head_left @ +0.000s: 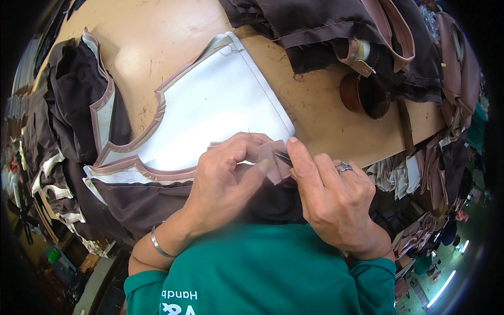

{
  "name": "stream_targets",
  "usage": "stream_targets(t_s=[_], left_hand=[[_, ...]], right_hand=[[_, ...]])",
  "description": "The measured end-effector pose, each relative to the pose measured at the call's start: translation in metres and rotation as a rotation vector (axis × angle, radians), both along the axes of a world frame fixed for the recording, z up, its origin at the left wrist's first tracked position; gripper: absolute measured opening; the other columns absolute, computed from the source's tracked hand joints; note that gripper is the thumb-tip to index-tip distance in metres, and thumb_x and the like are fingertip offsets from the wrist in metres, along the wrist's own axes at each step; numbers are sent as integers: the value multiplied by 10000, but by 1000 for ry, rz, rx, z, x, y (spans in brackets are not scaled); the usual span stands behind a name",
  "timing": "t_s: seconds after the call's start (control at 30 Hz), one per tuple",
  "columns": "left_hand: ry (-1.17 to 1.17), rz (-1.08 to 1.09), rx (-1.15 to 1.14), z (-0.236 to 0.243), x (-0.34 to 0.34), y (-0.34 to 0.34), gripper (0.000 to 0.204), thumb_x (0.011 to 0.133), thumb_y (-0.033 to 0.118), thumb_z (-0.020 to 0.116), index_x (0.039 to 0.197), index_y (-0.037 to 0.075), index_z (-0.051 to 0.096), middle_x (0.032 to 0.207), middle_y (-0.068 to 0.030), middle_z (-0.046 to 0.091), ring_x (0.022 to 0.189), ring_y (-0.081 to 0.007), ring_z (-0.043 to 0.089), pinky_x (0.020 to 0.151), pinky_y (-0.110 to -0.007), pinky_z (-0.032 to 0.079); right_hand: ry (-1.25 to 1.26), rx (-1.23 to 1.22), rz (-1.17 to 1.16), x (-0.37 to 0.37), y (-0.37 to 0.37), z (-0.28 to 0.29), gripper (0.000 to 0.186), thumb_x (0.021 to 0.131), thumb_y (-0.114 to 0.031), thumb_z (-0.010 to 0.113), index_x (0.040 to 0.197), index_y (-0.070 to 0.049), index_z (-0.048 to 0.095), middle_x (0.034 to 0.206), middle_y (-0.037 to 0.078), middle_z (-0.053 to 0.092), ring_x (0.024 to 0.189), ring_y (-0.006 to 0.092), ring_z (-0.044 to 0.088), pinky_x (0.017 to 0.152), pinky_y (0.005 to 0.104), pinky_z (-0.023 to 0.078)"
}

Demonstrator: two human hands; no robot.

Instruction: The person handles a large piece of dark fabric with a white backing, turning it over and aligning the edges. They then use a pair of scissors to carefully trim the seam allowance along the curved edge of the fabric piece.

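My left hand (228, 168) pinches a dusty-pink strap piece (270, 160) between thumb and fingers. Closed round a dark metal tool with narrow blades (282, 155), my right hand (336, 199) brings its tip against the pink piece; the rest of the tool is hidden in the palm. Just beyond my hands lies a white lining panel (210, 100) with stitched edges and pink binding (159, 113) along its curved side. Dark brown fabric (147, 202) hangs at the table's near edge, partly under my left hand.
Another brown piece with pink binding (105, 89) lies at left. A heap of dark brown pieces (325, 31) covers the far right, beside a brown round container (362, 97) on the tan tabletop (325, 126). Bundles of pink and white pieces (404, 173) hang at the right edge.
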State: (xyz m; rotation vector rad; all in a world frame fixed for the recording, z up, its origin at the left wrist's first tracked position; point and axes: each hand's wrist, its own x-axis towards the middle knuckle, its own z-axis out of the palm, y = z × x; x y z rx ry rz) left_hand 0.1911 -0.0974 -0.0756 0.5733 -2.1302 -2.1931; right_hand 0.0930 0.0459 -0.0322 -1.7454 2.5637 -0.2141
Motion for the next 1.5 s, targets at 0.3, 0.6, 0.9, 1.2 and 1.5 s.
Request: stream_targets(t_s=[0.3, 0.6, 0.9, 1.2, 1.5], left_hand=[[-61, 24, 48, 3, -1, 2, 95, 795, 42, 535, 826, -43, 566, 994, -154, 554, 942, -181, 512, 818, -286, 405], [-18, 49, 53, 2, -1, 5, 84, 784, 31, 542, 817, -41, 569, 982, -156, 556, 940, -192, 515, 830, -293, 398], [-21, 56, 13, 0, 0, 8, 58, 779, 22, 551, 792, -33, 563, 934, -139, 565, 934, -202, 523, 821, -300, 404], [123, 30, -151, 3, -4, 9, 79, 722, -7, 610, 748, -21, 536, 895, -131, 594, 751, -188, 593, 642, -267, 476], [75, 28, -269, 2, -3, 4, 81, 698, -2, 606, 736, -20, 537, 889, -137, 598, 662, -196, 603, 576, -279, 475]], right_hand=[[106, -57, 51, 0, 3, -8, 365, 664, -41, 566, 1024, 6, 603, 618, 33, 443, 418, 115, 409, 447, 243, 370], [173, -58, 47, 2, 5, -11, 330, 672, -100, 552, 984, -21, 622, 592, 4, 368, 430, 94, 375, 441, 233, 335], [95, -29, -5, 2, 8, -10, 296, 689, -130, 558, 970, -45, 600, 591, 6, 384, 448, 98, 421, 454, 240, 350], [-1171, -402, -380, -9, -4, -27, 240, 708, -43, 630, 912, 34, 530, 700, 86, 572, 562, 124, 552, 511, 264, 437], [-1028, -384, -357, 1, -11, -27, 161, 695, 2, 626, 836, 31, 554, 651, 71, 553, 578, 113, 520, 484, 230, 397]])
